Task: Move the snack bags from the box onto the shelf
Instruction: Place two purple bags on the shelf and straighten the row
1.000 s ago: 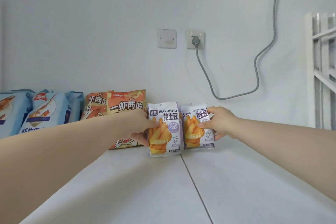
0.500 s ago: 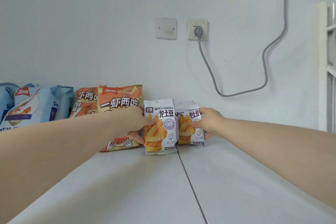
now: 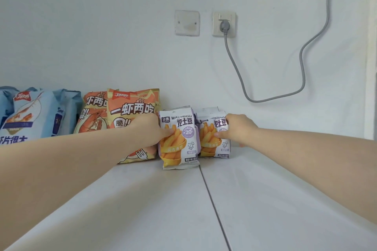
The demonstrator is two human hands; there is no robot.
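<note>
Soft, even brightness; faint shadows; sharp focus; wide-angle bowing at edges

Left hand and right hand each grip a fry bag on the white shelf.
At centre frame the left fry bag stands upright by the shelf's seam, the left hand's thumb on its front. The right fry bag touches its side, pinched by the right hand. More bag tops show behind both. To the left stand orange bags, then blue bags at the frame's left edge. At upper centre are a blank plate and a socket, whose grey cable loops toward the upper right.
</note>
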